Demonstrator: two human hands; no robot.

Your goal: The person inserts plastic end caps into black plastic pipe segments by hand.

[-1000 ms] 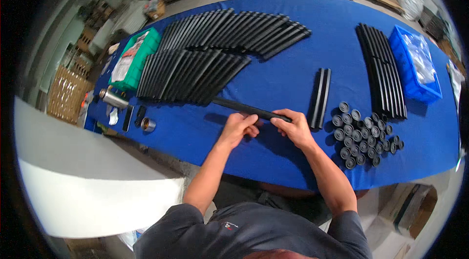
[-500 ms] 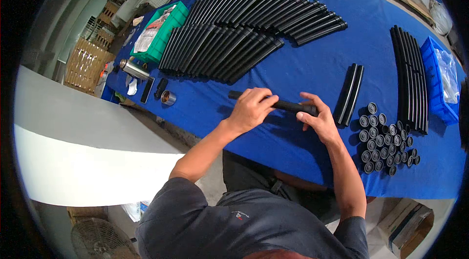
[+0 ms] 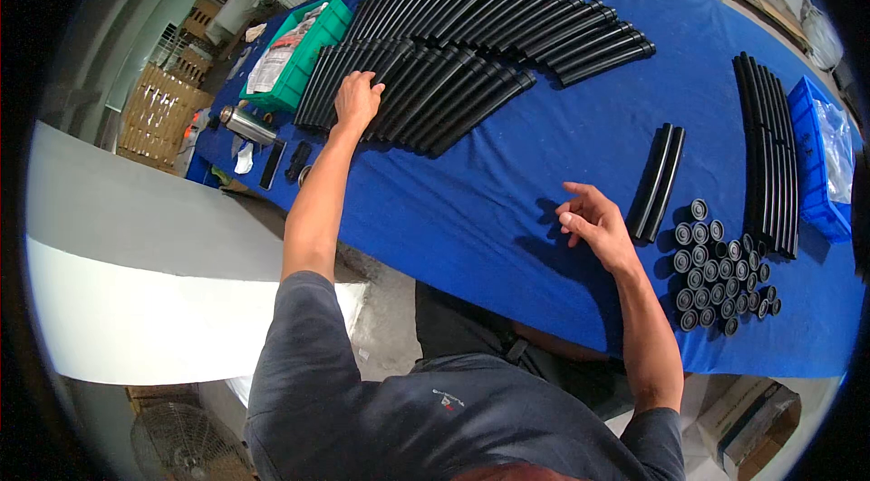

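My left hand (image 3: 358, 103) is stretched out over the near row of black tubes (image 3: 453, 105), above its left part. Its fingers are a little apart, bent down toward the tubes; no separate tube shows in its grasp. My right hand (image 3: 594, 225) hovers over the blue cloth, fingers spread and holding nothing. Closest to it on the right lie two black tubes (image 3: 666, 168) side by side. Below these, several round black caps (image 3: 711, 272) are set out in a cluster.
Behind the near row lies a second row of black tubes (image 3: 580, 32). A green crate (image 3: 317, 59) with newspaper, a steel flask (image 3: 245, 125) and a phone (image 3: 272, 164) are at left. More tubes (image 3: 766, 155) and a blue bin (image 3: 820, 155) stand at right.
My left hand has moved from mid-table to the tube row at far left. The black tube held between both hands has left my right hand, which stays nearly in place.
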